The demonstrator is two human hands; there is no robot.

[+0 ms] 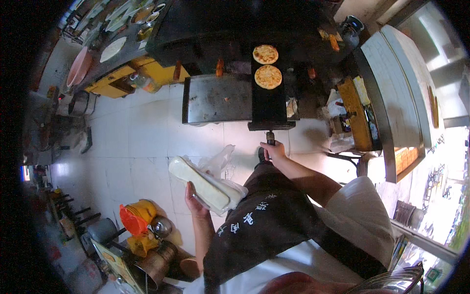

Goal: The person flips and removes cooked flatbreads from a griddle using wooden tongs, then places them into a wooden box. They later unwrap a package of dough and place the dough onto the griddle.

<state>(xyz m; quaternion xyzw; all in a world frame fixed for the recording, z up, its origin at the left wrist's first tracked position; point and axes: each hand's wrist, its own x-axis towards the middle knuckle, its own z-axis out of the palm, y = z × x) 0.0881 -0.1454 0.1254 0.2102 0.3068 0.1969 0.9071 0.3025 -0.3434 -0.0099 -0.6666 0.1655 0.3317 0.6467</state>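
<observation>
My left hand (196,200) holds a clear plastic bag (238,191) with long, pale, flat pieces with rounded ends (200,182) in it. They may be dough or bread; I cannot tell which. The bag's loose end hangs over the floor. With my right hand (276,150) I grip the handle (270,137) of a dark metal oven tray (270,104), which sticks out toward me. Two round browned flatbreads lie on it: the nearer flatbread (268,77) and, just behind it, the farther flatbread (265,54).
Left of the tray is a grey metal plate (220,99). A counter at upper left bears an oval white sheet (113,49) and a pink basin (79,66). A white cabinet (393,92) stands right. An orange-red plastic container (134,220) and a metal pot (158,262) are at lower left.
</observation>
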